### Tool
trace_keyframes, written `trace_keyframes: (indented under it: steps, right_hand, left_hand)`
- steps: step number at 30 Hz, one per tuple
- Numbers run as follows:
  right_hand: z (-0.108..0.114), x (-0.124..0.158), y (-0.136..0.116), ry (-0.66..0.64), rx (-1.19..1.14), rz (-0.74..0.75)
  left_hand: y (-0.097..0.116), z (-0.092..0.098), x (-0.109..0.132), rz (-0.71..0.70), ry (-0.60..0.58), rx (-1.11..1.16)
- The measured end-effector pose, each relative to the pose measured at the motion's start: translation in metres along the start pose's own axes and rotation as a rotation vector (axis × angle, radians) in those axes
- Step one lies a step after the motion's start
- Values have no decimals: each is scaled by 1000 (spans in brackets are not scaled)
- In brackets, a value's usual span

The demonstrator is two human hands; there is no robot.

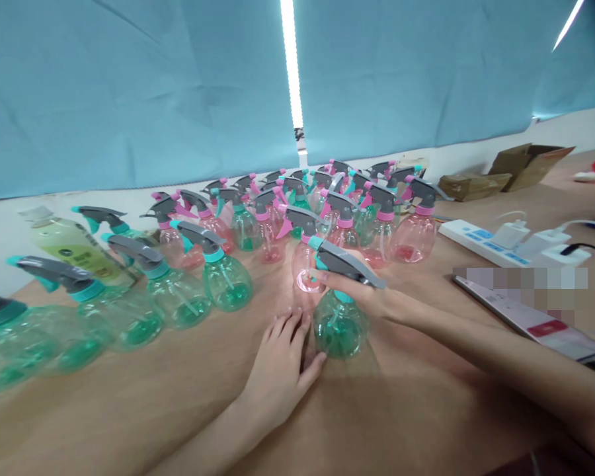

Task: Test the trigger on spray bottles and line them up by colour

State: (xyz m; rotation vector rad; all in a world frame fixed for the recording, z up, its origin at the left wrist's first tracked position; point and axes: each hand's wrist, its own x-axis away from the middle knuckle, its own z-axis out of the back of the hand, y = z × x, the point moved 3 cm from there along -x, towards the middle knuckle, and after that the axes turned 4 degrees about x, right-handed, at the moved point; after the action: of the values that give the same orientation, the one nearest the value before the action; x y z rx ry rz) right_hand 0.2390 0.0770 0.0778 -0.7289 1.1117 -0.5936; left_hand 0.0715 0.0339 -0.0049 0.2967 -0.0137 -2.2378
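Grip: our right hand (361, 291) is closed around the neck of a green-tinted spray bottle (338, 325), just under its grey trigger head (344, 261), and has firm hold of it.

Long axis: the bottle hangs straight below the grip, close to upright, with the nozzle pointing to our left. We cannot tell whether its base bears on the table.

Other hand: our left hand (277, 373) lies open and palm down on the wooden table (129, 423), just left of the bottle's base. It is the farther hand from the neck, and we cannot tell whether its fingertips touch the bottle.

Just behind the grip: a pink-tinted spray bottle (305, 268).

Left of the grip: green spray bottles with teal collars (178, 297) and a yellow-green labelled bottle (72, 244).

Beyond the grip: a dense cluster of pink-collared spray bottles (381, 228), then a blue cloth backdrop (129, 92) and an upright light strip (291, 59).

Right of the grip: a white power strip (476, 238), a partly blurred flat slab (525, 314) and a cardboard box (530, 165).
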Motion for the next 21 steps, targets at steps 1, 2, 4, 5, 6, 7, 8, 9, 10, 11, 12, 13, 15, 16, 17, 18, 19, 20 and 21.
trace_keyframes:
  steps: [1,2,4,5,6,7,8,9,10,11,12,13,15,16,17,18,19,20,21]
  right_hand:
    - [0,0,0,1,1,-4]
    - [0,0,0,1,2,-7]
    - [-1,0,0,-1,2,-13]
    - [-1,1,0,-2,-1,-10]
    - [-1,0,-1,-4,-4,-2]
    - [-1,0,-1,-6,-7,7]
    - [-1,0,-1,-6,-8,13]
    - [-1,0,-2,-2,-5,15]
    - [0,-1,-2,3,0,12]
    - [0,-1,-2,6,3,4]
    - [-1,-1,-1,6,2,-4]
    - [-1,-1,-1,1,0,-12]
    - [-2,0,0,-8,-4,-29]
    - [-2,1,1,-10,-2,-41]
    - [-2,2,2,-2,3,-49]
    - [-2,3,2,9,9,-51]
    - [-1,4,2,20,13,-46]
    - [-1,5,2,29,15,-36]
    - [-1,5,1,35,15,-23]
  left_hand:
    - [0,0,0,-1,3,0]
    - [0,0,0,-2,6,-1]
    - [0,0,0,-1,11,-1]
    - [0,0,0,-1,13,-1]
    - [0,0,0,0,16,0]
    - [0,0,0,0,17,0]
    - [0,0,0,-1,17,1]
    - [0,0,0,-2,15,1]
    - [0,-1,0,-2,12,2]
    - [0,-1,0,-1,9,2]
    - [0,-1,0,0,6,1]
    - [0,-1,0,1,4,1]
    - [-1,-1,0,1,10,2]
    - [-1,-1,0,0,13,4]
    - [-1,-1,0,0,15,6]
    - [-1,0,0,1,13,8]
    - [-1,0,0,4,9,11]
    - [-1,0,0,7,2,12]
    - [-1,0,0,10,-3,13]
